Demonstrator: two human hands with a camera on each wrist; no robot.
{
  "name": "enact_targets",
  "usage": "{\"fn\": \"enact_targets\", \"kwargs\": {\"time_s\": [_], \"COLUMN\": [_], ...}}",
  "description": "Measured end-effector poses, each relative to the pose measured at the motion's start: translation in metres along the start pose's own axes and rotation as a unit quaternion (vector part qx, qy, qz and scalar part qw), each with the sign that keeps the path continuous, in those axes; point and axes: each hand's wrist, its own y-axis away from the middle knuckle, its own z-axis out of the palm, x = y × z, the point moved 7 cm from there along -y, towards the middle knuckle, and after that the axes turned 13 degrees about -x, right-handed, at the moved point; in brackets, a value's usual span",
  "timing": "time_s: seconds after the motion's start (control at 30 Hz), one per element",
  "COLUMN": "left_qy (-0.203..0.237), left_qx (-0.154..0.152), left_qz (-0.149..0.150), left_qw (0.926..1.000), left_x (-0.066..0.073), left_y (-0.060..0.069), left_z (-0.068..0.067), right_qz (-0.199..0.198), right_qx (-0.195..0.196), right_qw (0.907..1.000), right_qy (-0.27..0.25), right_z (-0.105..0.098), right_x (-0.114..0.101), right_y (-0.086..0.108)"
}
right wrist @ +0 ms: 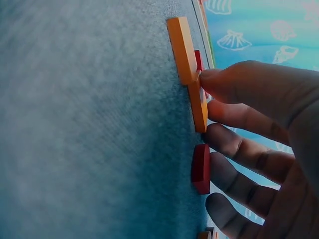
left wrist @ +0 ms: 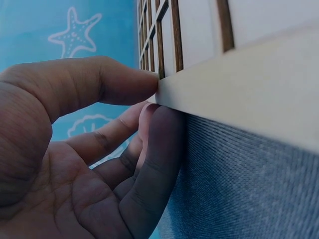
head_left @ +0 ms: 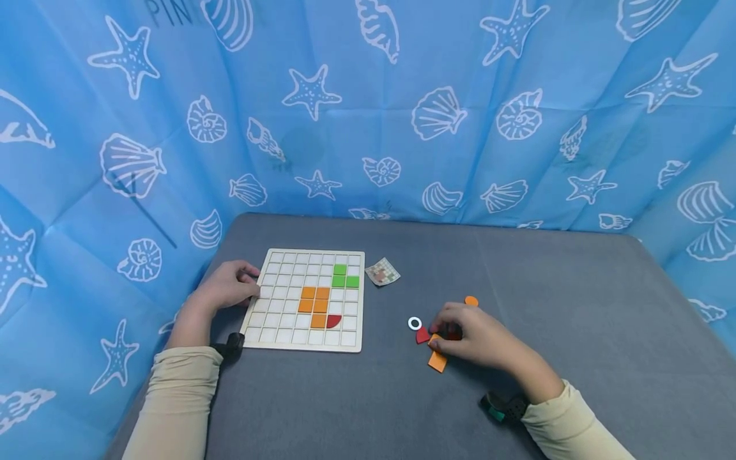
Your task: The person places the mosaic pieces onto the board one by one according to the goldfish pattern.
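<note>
At the left edge of a pale wooden grid board (head_left: 276, 319), my left hand (head_left: 230, 284) pinches the rim, thumb on top and fingers against the side. Orange tiles (head_left: 320, 306), green tiles (head_left: 339, 281) and a red quarter-round piece (head_left: 333, 321) lie in its cells. Right of the board, my right hand (head_left: 474, 335) holds an orange tile (right wrist: 198, 107) between thumb and fingertips, close to the cloth. Another orange tile (head_left: 437, 363) touches it. A dark red piece (right wrist: 201, 169) lies under the other fingers.
Beside my right hand are a red rounded piece (head_left: 422, 335), a white ring with a dark centre (head_left: 414, 323) and an orange round piece (head_left: 471, 300). A small patterned card (head_left: 382, 271) lies right of the board. Blue shell-print curtain (head_left: 368, 128) surrounds the grey tabletop (head_left: 552, 287).
</note>
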Motion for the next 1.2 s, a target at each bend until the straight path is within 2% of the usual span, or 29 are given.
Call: {"fn": "enact_targets", "kwargs": {"time_s": [0.33,0.7,1.03,1.2], "left_qy": [0.009,0.001,0.004,0.004], "left_qx": [-0.008,0.001,0.002,0.003], "left_qz": [0.009,0.000,0.001,0.000], "left_qw": [0.9999,1.0000,1.0000,1.0000], "left_x": [-0.0005,0.0008,-0.0008,-0.0010], "left_y": [-0.0004,-0.0004,-0.0026,-0.0030], "left_z": [0.0007,-0.0011,-0.0016,-0.0018], "right_qz": [0.005,0.005,0.022,0.022], "right_qx": [0.010,0.006,0.010,0.001], "right_qw": [0.9997,0.9993,0.9978,0.9982], "right_qy": [0.020,0.036,0.062,0.057], "right_z": [-0.0023,-0.0030,-0.0075,-0.0080], "right_x": [-0.0004,-0.0017,-0.0020,-0.0003], "right_y": [0.0020,0.0021,0.0053,0.0051]}}
